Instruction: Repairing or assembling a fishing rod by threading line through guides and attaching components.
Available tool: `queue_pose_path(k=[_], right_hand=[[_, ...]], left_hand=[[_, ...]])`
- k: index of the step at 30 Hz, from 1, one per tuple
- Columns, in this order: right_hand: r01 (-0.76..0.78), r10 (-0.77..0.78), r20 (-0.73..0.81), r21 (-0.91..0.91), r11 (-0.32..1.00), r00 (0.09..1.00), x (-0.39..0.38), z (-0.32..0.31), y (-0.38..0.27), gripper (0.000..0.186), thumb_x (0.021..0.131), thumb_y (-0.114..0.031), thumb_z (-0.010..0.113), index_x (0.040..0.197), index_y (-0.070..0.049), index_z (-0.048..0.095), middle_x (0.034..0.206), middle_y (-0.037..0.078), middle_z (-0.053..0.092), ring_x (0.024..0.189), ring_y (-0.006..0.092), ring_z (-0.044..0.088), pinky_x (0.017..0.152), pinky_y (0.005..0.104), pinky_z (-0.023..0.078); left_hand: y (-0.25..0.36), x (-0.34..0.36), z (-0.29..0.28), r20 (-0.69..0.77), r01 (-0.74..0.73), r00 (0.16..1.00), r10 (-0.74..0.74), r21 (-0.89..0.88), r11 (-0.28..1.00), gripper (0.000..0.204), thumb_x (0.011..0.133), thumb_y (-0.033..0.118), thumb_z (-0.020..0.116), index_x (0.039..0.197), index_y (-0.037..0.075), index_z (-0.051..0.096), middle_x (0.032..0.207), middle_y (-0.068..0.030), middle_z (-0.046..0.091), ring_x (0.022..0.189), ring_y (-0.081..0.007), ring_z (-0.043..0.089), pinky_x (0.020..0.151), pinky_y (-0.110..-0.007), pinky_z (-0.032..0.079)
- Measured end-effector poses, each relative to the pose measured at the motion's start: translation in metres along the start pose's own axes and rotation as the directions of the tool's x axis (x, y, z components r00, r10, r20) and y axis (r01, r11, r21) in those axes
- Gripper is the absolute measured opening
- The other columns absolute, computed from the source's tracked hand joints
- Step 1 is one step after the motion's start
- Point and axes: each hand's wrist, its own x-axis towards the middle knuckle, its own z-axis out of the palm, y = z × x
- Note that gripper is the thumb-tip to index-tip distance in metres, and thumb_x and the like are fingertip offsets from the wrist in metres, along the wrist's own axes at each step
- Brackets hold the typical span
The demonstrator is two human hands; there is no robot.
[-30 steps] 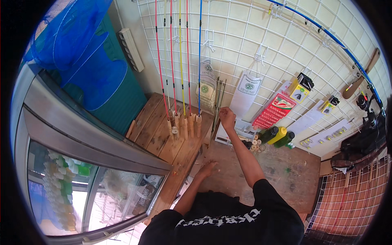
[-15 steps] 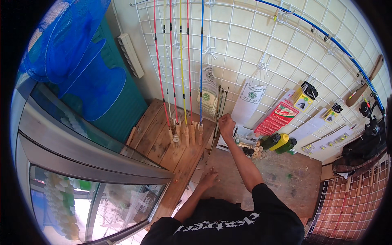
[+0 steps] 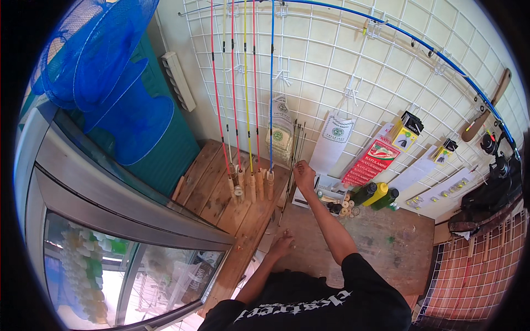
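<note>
My right hand (image 3: pixel 305 176) is closed with bent fingers beside a bundle of thin dark rods (image 3: pixel 298 139) that lean against the wall. Whether a rod lies between its fingertips is hidden. Lower down and to the left, my left hand (image 3: pixel 282 244) hovers over the left edge of the wooden worktable (image 3: pixel 314 243), fingers apart and holding nothing. Just below my right hand sits a white tray (image 3: pixel 329 184) of small items. Several cork rings (image 3: pixel 346 207) lie by it, next to dark and yellow bottles (image 3: pixel 377 195).
Fishing rods in red, yellow and blue (image 3: pixel 272 99) stand by cork handles (image 3: pixel 260 187) on a wooden shelf (image 3: pixel 221 212) at the left. A white wire grid (image 3: pixel 326 60) carries hanging packets (image 3: pixel 334 135). A metal-framed glass case (image 3: pixel 121 198) and blue nets (image 3: pixel 132 116) fill the left side.
My right hand has moved slightly down, staying by the thin rods. My left hand has shifted only a little. The view has tilted slightly.
</note>
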Motion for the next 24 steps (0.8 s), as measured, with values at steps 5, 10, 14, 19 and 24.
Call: queue_pose_path(k=[5, 10, 14, 19, 24], right_hand=[[-0.018, 0.018, 0.039, -0.001, 1.0, 0.999, -0.007, -0.002, -0.006, 0.005, 0.081, -0.003, 0.059, 0.086, 0.0, 0.06, 0.066, 0.011, 0.063, 0.061, 0.0174, 0.065, 0.058, 0.029, 0.051], [0.074, -0.074, 0.037, 0.008, 0.997, 0.997, -0.019, -0.006, -0.011, 0.006, 0.084, -0.001, 0.057, 0.088, 0.001, 0.061, 0.067, 0.012, 0.064, 0.061, 0.0167, 0.064, 0.059, 0.028, 0.05], [0.06, -0.064, 0.083, 0.053, 0.997, 0.995, -0.033, -0.013, -0.034, 0.007, 0.085, -0.004, 0.058, 0.089, 0.002, 0.061, 0.067, 0.012, 0.064, 0.062, 0.0148, 0.064, 0.059, 0.0277, 0.05], [0.068, -0.076, 0.122, 0.07, 0.995, 0.99, -0.048, -0.008, -0.046, 0.01, 0.086, -0.007, 0.062, 0.089, 0.003, 0.061, 0.069, 0.012, 0.065, 0.062, 0.0134, 0.064, 0.056, 0.0276, 0.051], [0.089, -0.102, 0.148, 0.092, 0.992, 0.984, -0.057, -0.017, -0.056, 0.012, 0.086, -0.007, 0.063, 0.09, 0.004, 0.061, 0.071, 0.013, 0.066, 0.063, 0.0135, 0.064, 0.056, 0.0274, 0.052]], left_hand=[[-0.008, 0.003, 0.008, -0.027, -0.006, 1.0, 0.006, -0.011, 1.0, 0.042, 0.082, 0.019, 0.064, 0.118, 0.001, 0.053, 0.145, -0.0291, 0.017, 0.137, -0.0362, 0.02, 0.109, -0.041, 0.027], [-0.015, 0.01, 0.012, -0.01, 0.004, 1.0, -0.004, 0.004, 1.0, 0.042, 0.083, 0.02, 0.063, 0.119, 0.002, 0.053, 0.147, -0.0279, 0.016, 0.136, -0.0361, 0.022, 0.109, -0.041, 0.028], [-0.018, 0.009, 0.01, -0.023, -0.019, 1.0, 0.019, 0.013, 1.0, 0.043, 0.083, 0.02, 0.063, 0.12, 0.002, 0.053, 0.146, -0.0275, 0.017, 0.136, -0.0368, 0.022, 0.108, -0.041, 0.028], [-0.025, 0.001, 0.006, -0.253, -0.146, 0.96, 0.12, -0.086, 0.986, 0.039, 0.082, 0.019, 0.064, 0.117, 0.001, 0.055, 0.135, -0.0262, 0.041, 0.126, -0.0377, 0.04, 0.102, -0.041, 0.036], [0.003, -0.006, -0.024, -0.421, -0.143, 0.907, 0.013, -0.28, 0.949, 0.025, 0.082, 0.013, 0.064, 0.105, 0.002, 0.059, 0.101, -0.0205, 0.062, 0.097, -0.0333, 0.061, 0.084, -0.039, 0.046]])
